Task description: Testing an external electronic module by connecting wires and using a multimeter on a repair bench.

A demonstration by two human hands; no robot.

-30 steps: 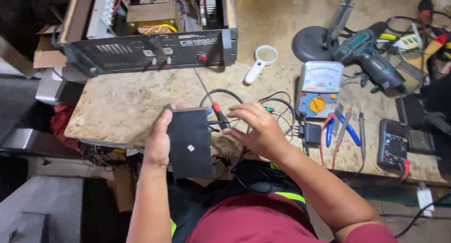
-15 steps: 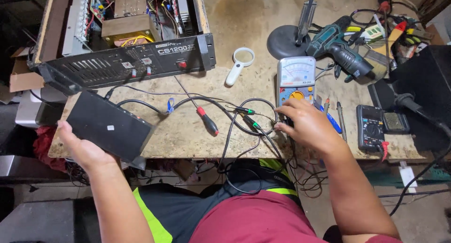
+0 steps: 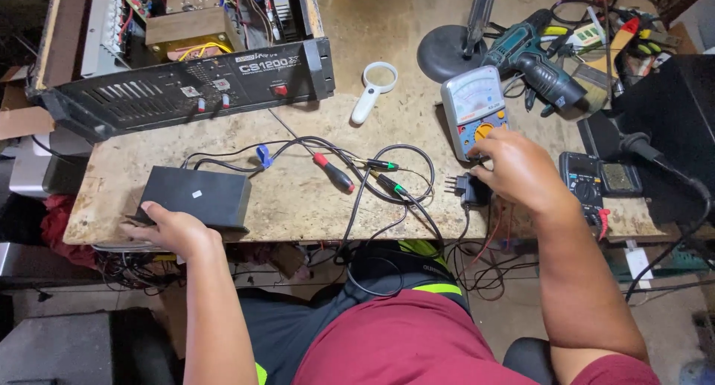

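My left hand (image 3: 173,228) rests on the near edge of a flat black box (image 3: 196,196) lying on the bench at the front left. Black cables (image 3: 387,180) run from the box across the bench, with a red-handled probe (image 3: 334,173) and green-tipped plugs (image 3: 389,182) among them. My right hand (image 3: 518,165) is at the front right, its fingers on a black power plug (image 3: 469,190) just below a grey and blue analog multimeter (image 3: 474,109).
An open black amplifier chassis (image 3: 186,87) fills the back left. A white magnifying glass (image 3: 375,91), a round black stand base (image 3: 447,51), a teal cordless drill (image 3: 532,57), a black digital meter (image 3: 585,178) and hand tools lie on the right.
My left hand has set the black box down flat on the bench's front left. My right hand has moved right, from the cables to the plug near the multimeter.
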